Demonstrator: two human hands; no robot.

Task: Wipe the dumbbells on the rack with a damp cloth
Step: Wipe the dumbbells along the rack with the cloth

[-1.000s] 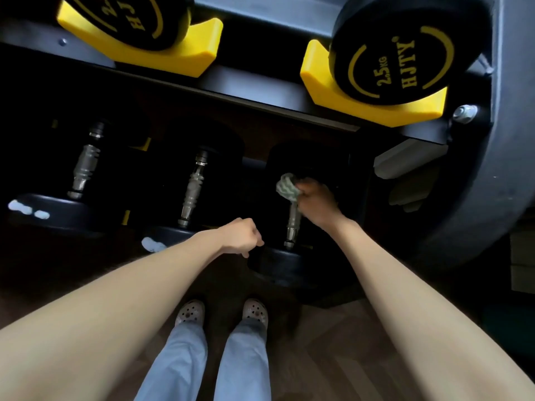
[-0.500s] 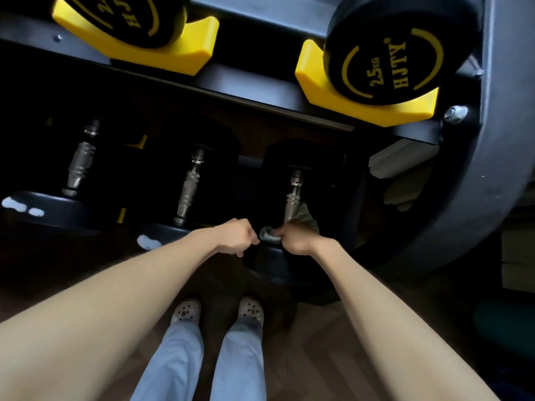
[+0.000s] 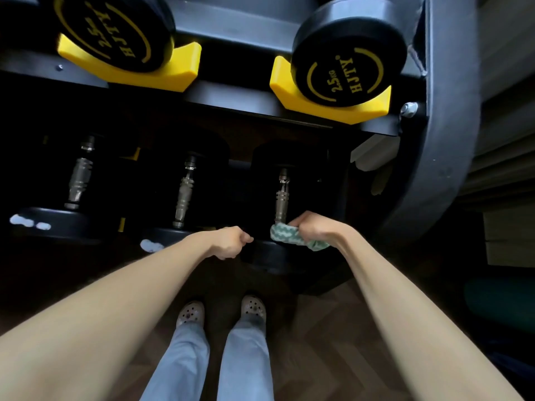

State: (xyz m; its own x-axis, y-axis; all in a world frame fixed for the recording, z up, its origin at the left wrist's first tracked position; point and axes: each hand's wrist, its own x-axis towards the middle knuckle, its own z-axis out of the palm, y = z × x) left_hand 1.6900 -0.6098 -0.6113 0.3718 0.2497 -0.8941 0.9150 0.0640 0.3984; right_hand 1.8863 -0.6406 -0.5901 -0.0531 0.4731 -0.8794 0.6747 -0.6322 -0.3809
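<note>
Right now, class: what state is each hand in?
Left hand: fingers curled beside black round dumbbell head; grip cannot be told.
Right hand: holding green-and-white patterned cloth.

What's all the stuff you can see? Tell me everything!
Top dumbbells: 2, black with yellow writing, upper shelf.
Cradles: 2, yellow, under them.
Lower dumbbells: 3, black with metal handles, bottom shelf.
Cloth: 1, green-white, against rightmost lower dumbbell's near end.
Rack: 1, dark grey, around them.
Floor: 1, brown wood, below.
Clogs: 2, pale, on floor.
Trousers: 1, light blue, above clogs.
Left hand: 1, curled, beside that dumbbell.
Right hand: 1, gripping the cloth.
</note>
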